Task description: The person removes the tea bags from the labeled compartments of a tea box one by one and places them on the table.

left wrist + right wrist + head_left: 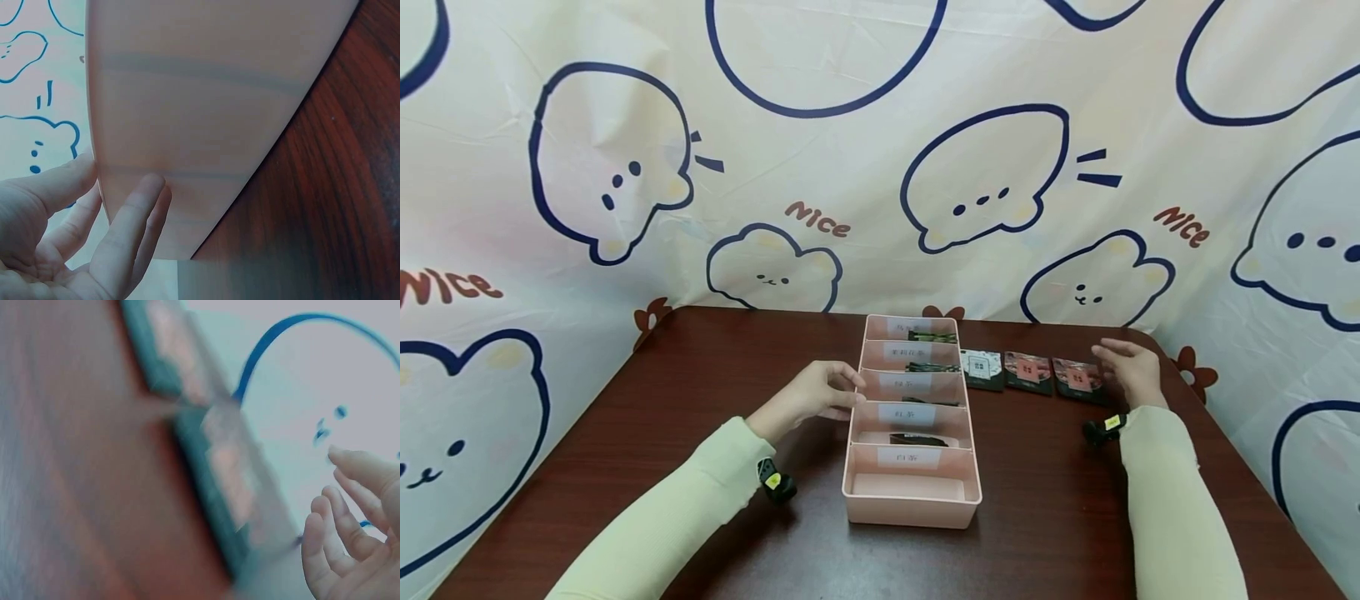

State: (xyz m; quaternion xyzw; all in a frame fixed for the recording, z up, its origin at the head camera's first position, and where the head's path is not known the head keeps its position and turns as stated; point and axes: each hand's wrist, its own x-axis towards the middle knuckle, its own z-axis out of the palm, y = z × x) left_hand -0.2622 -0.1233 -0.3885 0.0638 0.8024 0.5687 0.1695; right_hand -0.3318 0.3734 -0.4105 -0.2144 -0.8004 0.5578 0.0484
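A long pink divided box stands lengthwise on the table, with paper labels on its compartment walls. My left hand holds its left side: in the left wrist view, thumb and one finger are at the rim, while two other fingers lie along the outer wall. Dark flat packets sit in several compartments; the nearest compartment shows a bare floor. My right hand is raised at the far right, fingers loosely spread, with nothing in it. Nearest it lies a red-and-black square packet.
Another red-and-black packet and a white-and-green packet lie in a row between the box and my right hand. The dark wooden table meets a patterned cloth wall at the back and sides.
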